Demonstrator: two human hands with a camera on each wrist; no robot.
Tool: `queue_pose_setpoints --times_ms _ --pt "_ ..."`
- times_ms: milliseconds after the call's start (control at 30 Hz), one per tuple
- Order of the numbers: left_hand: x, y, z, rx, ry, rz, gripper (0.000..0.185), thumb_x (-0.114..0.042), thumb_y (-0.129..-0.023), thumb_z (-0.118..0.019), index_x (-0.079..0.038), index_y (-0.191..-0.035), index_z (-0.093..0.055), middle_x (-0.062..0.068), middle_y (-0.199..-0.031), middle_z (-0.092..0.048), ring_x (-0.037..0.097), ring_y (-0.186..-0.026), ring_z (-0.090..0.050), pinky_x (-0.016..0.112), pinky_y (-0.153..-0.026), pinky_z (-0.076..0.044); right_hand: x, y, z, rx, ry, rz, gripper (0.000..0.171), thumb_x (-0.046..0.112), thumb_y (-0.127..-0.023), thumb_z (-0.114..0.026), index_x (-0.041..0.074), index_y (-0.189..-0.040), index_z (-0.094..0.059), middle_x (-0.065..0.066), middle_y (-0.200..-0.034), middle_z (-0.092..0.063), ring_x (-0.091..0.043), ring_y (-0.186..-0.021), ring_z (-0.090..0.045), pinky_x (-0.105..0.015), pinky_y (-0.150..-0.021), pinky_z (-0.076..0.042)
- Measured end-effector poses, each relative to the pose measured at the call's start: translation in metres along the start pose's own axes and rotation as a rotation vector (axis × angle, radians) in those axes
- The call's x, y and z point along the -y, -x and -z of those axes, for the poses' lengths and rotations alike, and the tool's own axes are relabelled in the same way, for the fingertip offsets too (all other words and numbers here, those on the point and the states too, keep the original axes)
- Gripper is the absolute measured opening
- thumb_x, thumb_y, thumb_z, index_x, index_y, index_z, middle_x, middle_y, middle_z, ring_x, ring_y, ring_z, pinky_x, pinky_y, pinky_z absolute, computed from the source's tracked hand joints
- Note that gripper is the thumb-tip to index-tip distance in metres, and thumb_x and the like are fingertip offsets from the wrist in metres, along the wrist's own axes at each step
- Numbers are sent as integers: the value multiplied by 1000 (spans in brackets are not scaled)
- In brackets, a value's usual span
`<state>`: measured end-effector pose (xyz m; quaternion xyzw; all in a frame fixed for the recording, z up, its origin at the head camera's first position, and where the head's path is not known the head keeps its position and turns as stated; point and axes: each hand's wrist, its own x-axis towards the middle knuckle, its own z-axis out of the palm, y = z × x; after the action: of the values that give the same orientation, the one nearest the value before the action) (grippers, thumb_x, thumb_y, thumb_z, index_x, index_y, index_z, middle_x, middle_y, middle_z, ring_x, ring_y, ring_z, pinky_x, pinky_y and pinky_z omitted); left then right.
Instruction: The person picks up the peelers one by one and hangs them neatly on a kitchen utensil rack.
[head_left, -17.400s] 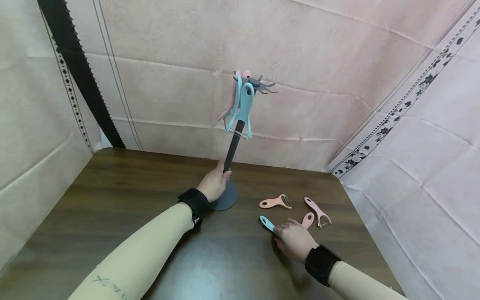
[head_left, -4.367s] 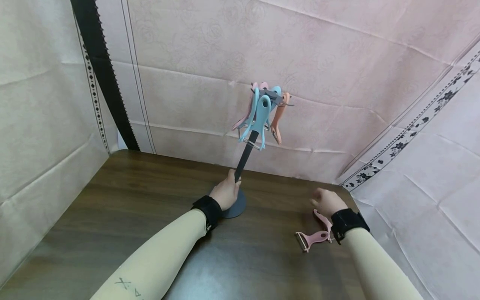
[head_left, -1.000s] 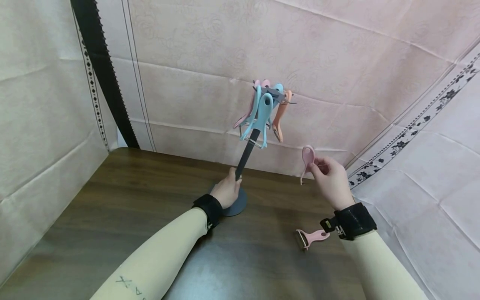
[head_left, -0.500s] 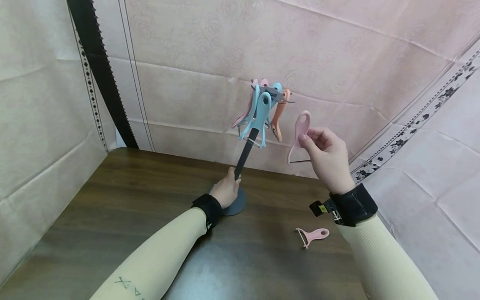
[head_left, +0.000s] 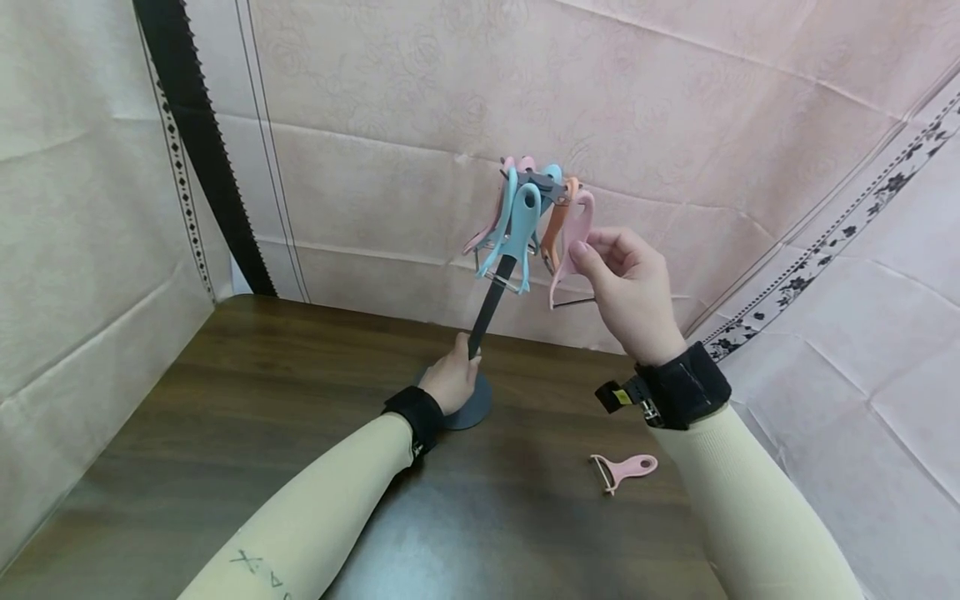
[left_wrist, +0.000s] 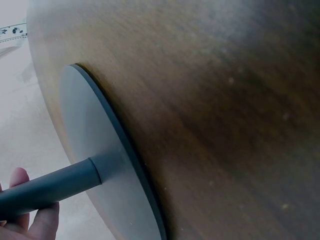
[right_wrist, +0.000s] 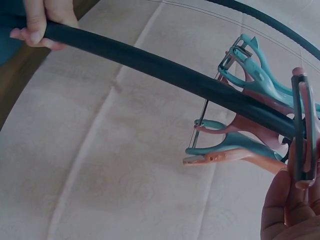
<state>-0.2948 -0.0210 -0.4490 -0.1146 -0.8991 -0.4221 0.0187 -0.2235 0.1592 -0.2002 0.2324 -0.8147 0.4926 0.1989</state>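
Right hand [head_left: 630, 287] moved pink peeler [head_left: 572, 246] up to rack [head_left: 487, 300].

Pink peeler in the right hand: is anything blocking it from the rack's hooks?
Nothing visible blocks it. The right hand holds the pink peeler right at the rack's hook head, beside the orange peeler already hanging there. Whether its loop is hooked cannot be told.

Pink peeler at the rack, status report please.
Left hand grips dark rack pole. Right hand holds pink plastic peeler at top hooks. Nothing blocking.
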Motion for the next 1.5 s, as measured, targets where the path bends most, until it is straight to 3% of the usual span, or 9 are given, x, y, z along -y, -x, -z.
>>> queue_pose_setpoints --times_ms 433,767,1000,1300,1500 --pt "-1 1 2 5 -1 4 28 -26 -106 -39 -10 -128 -35 6 -113 -61 18 -76 -58 34 -62 -45 1 -5 -8 20 -52 8 23 12 -97 -60 -4 -113 -61 -12 -99 -70 -16 -89 -67 -25 -80 -51" --pt "0 -2 -1 2 -13 13 30 -28 -105 -39 -10 -129 -36 6 -112 -62 16 -75 -59 32 -60 -46 -5 -3 -10 34 -73 -15 24 13 -97 -60 -5 -113 -60 -12 -98 -68 -16 -87 -67 -26 -82 -52" --pt "1 -1 -1 -4 -31 2 30 -27 -105 -40 -10 -129 -36 6 -118 -62 15 -82 -60 34 -65 -47 -36 -10 -10 41 -129 -11 26 20 -95 -63 2 -114 -62 -10 -100 -69 -18 -89 -67 -28 -81 -52" --pt "1 -1 0 0 -32 7 29 -27 -105 -39 -10 -128 -36 6 -120 -62 16 -91 -62 36 -71 -49 -13 -2 -12 52 -81 -4 23 11 -97 -60 -6 -112 -61 -11 -95 -69 -23 -87 -66 -29 -81 -53" --pt "0 0 0 -4 -28 1 28 -27 -105 -39 -9 -128 -36 7 -121 -62 16 -89 -63 36 -69 -49 -13 -3 -16 47 -61 12 23 8 -97 -59 -9 -113 -60 -14 -95 -68 -26 -87 -65 -27 -79 -52"
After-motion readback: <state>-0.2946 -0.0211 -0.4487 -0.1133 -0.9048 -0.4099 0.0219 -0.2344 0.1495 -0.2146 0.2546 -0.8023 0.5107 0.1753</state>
